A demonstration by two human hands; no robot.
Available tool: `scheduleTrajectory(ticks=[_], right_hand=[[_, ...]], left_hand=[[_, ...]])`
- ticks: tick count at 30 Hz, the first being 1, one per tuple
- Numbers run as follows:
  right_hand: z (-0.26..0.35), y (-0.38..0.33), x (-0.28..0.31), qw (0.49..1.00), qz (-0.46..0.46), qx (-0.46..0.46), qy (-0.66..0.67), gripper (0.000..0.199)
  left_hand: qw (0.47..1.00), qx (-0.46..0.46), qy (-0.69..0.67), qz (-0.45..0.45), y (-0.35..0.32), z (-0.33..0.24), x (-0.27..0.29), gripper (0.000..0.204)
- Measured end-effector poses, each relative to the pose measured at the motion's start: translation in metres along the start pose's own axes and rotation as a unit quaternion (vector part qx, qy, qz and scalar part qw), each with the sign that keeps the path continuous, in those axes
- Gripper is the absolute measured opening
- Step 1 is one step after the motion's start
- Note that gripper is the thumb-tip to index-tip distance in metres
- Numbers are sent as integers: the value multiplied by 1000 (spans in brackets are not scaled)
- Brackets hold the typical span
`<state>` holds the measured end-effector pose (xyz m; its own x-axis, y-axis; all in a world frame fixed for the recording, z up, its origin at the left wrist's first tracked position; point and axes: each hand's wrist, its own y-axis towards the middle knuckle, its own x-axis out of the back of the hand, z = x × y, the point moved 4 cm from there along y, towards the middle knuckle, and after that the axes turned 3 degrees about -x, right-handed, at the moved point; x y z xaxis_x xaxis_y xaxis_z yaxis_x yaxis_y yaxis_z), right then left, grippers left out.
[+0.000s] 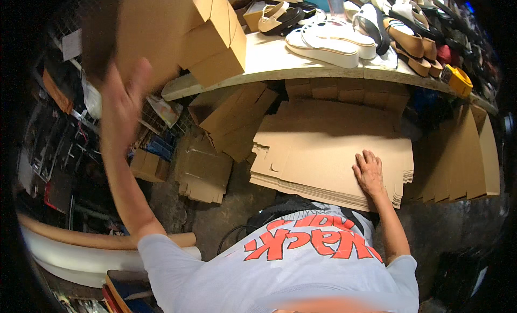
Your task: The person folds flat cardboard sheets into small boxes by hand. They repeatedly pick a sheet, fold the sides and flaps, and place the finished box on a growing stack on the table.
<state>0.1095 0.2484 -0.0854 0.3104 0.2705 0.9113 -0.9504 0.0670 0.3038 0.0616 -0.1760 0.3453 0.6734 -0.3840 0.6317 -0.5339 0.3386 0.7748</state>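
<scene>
My left hand [126,95] is raised at the upper left, blurred. Its thumb stands apart from the fingers, and the palm is against or just below the lower part of a brown cardboard box [153,36]; contact is hard to make out. My right hand [369,176] lies flat, fingers spread, on the top sheet of a stack of flat cardboard box blanks [323,146]. The stack is in front of my body, below the table edge, with slots and tabs along its sides.
More folded boxes [218,38] stand at the left end of a white table [264,60]. White platform sandals [328,41], other shoes and a yellow tape roll [458,80] are on it. Cardboard pieces [458,157] stand at right. Long rolls [102,254] lie at lower left.
</scene>
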Motion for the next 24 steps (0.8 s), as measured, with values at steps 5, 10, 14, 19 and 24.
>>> scheduleTrajectory(ticks=[5, 10, 14, 19, 24], right_hand=[[1, 0, 3, 1000, 13, -17, -1, 41], [2, 0, 4, 1000, 5, -19, 0, 42], [1, 0, 4, 1000, 5, -23, -5, 43], [1, 0, 5, 999, 25, -35, 11, 43], [3, 1, 7, 997, 44, -51, 21, 45]], left_hand=[[981, -167, 97, -22, 186, 70, 42, 56], [974, -115, 86, 176, 302, 138, 26, 51], [972, -24, 114, 202, 353, 165, 20, 50], [940, -98, 239, 221, 403, 184, -7, 42], [947, -93, 245, 184, 450, 225, -44, 38]])
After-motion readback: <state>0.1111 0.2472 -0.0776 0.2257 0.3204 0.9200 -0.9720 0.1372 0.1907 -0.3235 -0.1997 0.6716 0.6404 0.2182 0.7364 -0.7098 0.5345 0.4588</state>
